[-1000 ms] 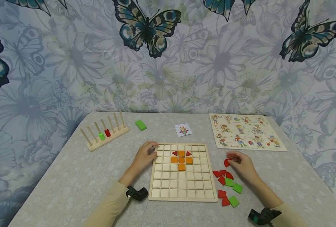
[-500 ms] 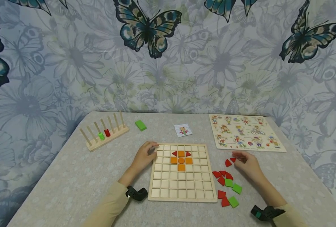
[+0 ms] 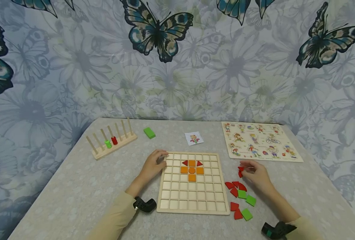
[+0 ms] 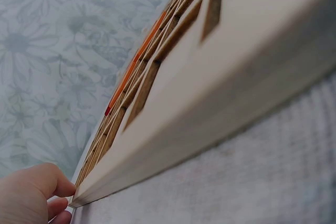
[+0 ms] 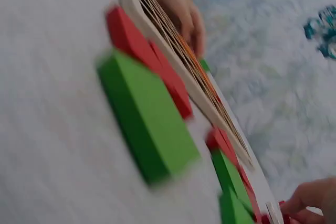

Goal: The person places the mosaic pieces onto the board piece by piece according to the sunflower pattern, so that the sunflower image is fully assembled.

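Observation:
My left hand point(image 3: 154, 165) holds the top left corner of a wooden grid board point(image 3: 177, 203); in the left wrist view its thumb point(image 4: 60, 182) lies against that corner. Orange squares, an orange circle point(image 3: 192, 170) and two red triangles sit in the board's upper cells. Right of the board, my right hand point(image 3: 256, 175) pinches a small red piece point(image 3: 240, 168) between its fingertips, its shape partly hidden. Another red piece point(image 3: 240, 174) is just below it; I cannot tell whether they touch. The right wrist view is blurred, with the right hand point(image 5: 315, 198) at its lower right.
Several red pieces point(image 3: 234, 192) and green squares point(image 3: 247, 214) lie beside the board's right edge. Behind stand a peg rack point(image 3: 114, 146) with green and red beads, a green block point(image 3: 149, 133), a picture card point(image 3: 194, 138) and a picture puzzle board point(image 3: 261, 141).
My right hand moved slightly right with the red piece, away from the other one, then back left close to it. The left hand stayed at the board's corner.

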`<control>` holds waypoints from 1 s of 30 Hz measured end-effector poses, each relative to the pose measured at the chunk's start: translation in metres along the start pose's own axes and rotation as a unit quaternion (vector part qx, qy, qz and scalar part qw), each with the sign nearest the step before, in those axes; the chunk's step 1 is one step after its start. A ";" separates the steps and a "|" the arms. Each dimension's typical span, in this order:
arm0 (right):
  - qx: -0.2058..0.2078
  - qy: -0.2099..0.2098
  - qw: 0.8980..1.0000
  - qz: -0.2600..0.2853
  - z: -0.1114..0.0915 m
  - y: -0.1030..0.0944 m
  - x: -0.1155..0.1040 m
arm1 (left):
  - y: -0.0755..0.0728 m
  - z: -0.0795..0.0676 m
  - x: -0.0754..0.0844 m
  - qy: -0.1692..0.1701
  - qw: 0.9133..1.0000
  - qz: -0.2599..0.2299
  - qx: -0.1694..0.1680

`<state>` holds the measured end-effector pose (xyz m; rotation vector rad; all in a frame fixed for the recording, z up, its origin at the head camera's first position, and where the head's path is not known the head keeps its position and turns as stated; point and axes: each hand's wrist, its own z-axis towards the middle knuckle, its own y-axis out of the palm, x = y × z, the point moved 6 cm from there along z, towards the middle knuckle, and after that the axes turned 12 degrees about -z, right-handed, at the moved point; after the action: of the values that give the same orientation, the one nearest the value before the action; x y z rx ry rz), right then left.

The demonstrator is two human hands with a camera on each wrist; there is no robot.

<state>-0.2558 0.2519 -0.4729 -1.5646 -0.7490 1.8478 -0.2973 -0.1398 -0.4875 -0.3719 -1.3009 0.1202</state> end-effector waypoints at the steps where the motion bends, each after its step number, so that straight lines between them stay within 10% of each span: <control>1: -0.005 -0.002 1.000 0.004 -0.001 0.003 -0.006 | 0.000 0.000 -0.001 0.001 1.000 0.001 0.000; 14: -0.092 -0.096 0.989 0.067 -0.012 0.076 -0.093 | 0.002 -0.002 -0.007 -0.010 1.000 -0.005 0.001; 30: -0.077 -0.165 0.982 0.050 -0.007 0.096 -0.110 | 0.002 0.002 -0.005 -0.014 1.000 0.004 0.000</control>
<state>-0.2425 0.1060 -0.4741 -1.4251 -0.9974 2.2012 -0.2999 -0.1391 -0.4921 -0.3766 -1.3265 0.1318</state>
